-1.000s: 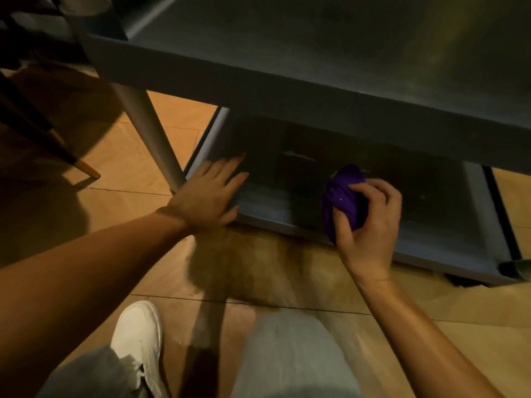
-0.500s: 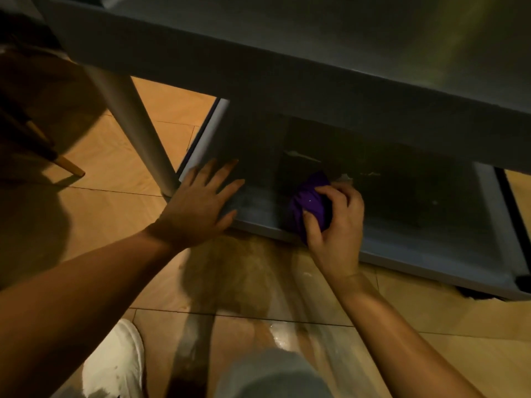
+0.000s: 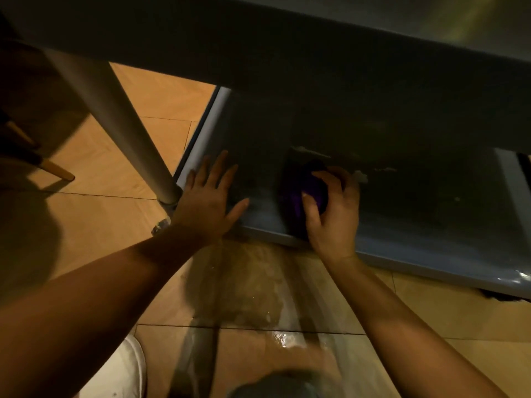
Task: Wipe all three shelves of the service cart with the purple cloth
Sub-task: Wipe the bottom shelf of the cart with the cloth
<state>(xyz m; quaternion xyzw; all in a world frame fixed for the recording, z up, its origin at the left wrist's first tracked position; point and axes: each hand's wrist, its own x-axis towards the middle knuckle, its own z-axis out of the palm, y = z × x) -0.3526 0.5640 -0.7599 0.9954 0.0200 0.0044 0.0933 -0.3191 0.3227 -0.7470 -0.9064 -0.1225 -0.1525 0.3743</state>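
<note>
Under the cart's upper shelf [image 3: 330, 61], left to right: a round metal leg [image 3: 115, 130] stands on the tiled floor [image 3: 94, 225]; the left hand [image 3: 205, 202] lies flat, fingers spread, on the bottom shelf [image 3: 416, 242] corner; the right hand [image 3: 333, 214] grips the bunched purple cloth [image 3: 298, 193] against that shelf's near edge.

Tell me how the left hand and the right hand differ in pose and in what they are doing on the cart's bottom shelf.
The left hand lies flat, fingers spread; the right hand is curled. The left hand holds nothing; the right hand grips the purple cloth. The left hand rests at the bottom shelf's left front corner beside the cart leg; the right hand sits nearer the middle. Both touch the shelf's front part.
</note>
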